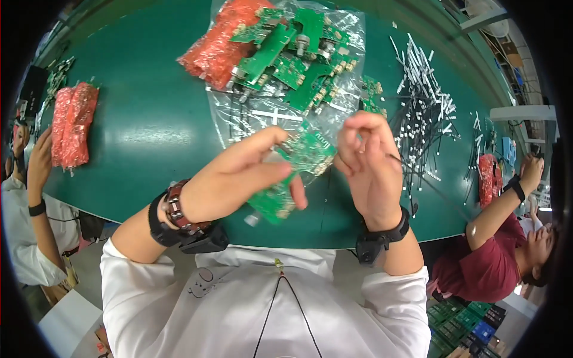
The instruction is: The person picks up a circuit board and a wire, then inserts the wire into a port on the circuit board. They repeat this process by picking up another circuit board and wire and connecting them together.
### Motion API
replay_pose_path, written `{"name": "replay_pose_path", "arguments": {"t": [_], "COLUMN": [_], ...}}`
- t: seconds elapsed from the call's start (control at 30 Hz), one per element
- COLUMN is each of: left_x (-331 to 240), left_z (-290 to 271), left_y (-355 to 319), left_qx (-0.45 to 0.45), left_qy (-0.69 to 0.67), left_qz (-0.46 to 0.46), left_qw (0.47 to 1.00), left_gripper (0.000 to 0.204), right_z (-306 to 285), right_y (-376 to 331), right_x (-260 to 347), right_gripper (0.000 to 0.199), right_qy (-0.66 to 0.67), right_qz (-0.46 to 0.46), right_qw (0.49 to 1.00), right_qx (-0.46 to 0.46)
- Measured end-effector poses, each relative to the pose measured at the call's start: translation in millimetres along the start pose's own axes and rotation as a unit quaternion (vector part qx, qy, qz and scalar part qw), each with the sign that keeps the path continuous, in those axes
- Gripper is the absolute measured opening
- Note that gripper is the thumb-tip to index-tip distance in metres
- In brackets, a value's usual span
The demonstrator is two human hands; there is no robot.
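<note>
My left hand [230,179] is closed around a green circuit board [311,154] over the near part of the table. The board's upper part, dotted with small components, sticks out past my fingers. Below the same hand shows a blurred green board section [271,203]; whether it belongs to the same board is hidden by my fingers. To the right of the board, my right hand [376,173] is raised with thumb and fingers curled together. A thin black cable [421,174] runs out of it toward the lower right. The cable's end between the fingertips is too small to make out.
Ahead, a clear plastic bag [230,116] lies under a pile of green boards [274,53] and a red bubble-wrap bundle [218,45]. Black cables with white ends [418,113] are heaped at right. Another red bundle [74,125] lies left. Co-workers sit on both sides.
</note>
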State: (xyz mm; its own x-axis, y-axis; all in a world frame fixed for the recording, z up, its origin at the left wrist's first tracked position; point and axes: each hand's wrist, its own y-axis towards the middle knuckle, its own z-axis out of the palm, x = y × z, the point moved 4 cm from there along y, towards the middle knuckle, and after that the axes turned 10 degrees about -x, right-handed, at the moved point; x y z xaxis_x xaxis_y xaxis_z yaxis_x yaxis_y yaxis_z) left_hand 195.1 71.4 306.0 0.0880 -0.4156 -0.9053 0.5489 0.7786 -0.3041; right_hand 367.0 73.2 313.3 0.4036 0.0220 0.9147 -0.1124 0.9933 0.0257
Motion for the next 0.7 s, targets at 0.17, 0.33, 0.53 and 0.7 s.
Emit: {"name": "replay_pose_path", "arguments": {"t": [0.17,0.33,0.53,0.7], "left_x": [-12,-18,-19,-19], "left_z": [7,-3,-5,6], "left_y": [-3,-1,-1,3], "left_qx": [0.007,-0.073,-0.084,-0.16], "left_qy": [-0.114,-0.06,-0.098,0.079], "left_qz": [0.016,0.069,0.099,0.19], "left_qw": [0.993,0.993,0.987,0.965], "left_gripper": [0.033,0.031,0.03,0.028], "right_z": [4,14,18,30], "right_y": [7,-4,-11,-27], "right_x": [-6,-7,-8,-18], "right_gripper": [0.038,0.043,0.043,0.041], "right_qy": [0.07,0.013,-0.019,-0.013], "right_qz": [0.094,0.15,0.269,0.364], "right_qw": [0.992,0.987,0.954,0.904], "right_qx": [-0.043,0.058,0.129,0.224]}}
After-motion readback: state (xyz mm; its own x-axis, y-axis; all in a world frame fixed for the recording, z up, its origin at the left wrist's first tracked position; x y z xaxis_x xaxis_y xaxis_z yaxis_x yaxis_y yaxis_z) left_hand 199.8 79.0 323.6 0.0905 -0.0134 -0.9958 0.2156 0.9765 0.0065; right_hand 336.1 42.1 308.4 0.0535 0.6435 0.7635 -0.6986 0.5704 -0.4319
